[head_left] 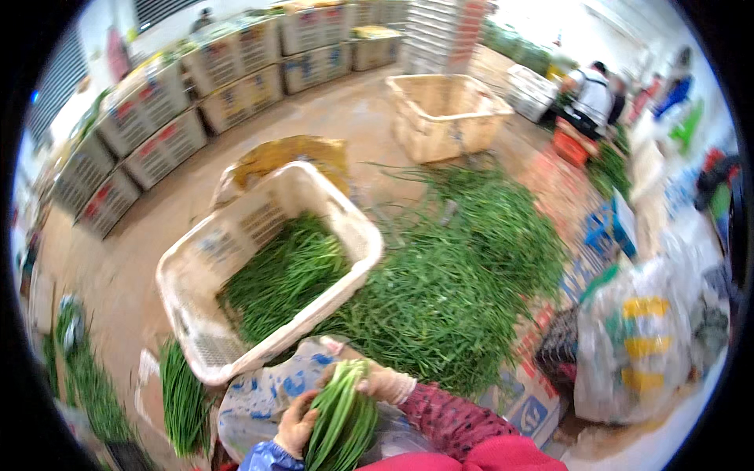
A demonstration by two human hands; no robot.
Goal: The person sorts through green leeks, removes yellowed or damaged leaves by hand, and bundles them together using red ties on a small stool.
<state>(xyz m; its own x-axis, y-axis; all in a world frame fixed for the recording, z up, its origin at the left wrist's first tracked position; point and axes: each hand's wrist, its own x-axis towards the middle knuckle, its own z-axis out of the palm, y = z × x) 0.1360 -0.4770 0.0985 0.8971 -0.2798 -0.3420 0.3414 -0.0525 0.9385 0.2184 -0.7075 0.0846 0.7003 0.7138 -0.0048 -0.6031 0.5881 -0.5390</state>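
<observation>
A bunch of long green chives (343, 420) lies at the lower middle, its pale cut ends toward the far side. My left hand (297, 426), below a blue sleeve, grips the bunch along its left side. My right hand (388, 385), in a pale glove under a dark red patterned sleeve, closes on it near the pale ends. Beneath the bunch is a white and blue printed plastic sheet (263, 404). Just beyond it stands a white plastic crate (177, 306) with loose chives (290, 275) inside. A large heap of chives (455, 275) spreads on the floor to the right.
Another chive bundle (184, 400) lies left of the crate, with more greens (94, 385) farther left. An off-white tub (448, 137) stands beyond the heap. Stacked crates (236, 78) line the far left. A clear plastic bag (628, 353) sits right. Another person (591, 98) crouches far right.
</observation>
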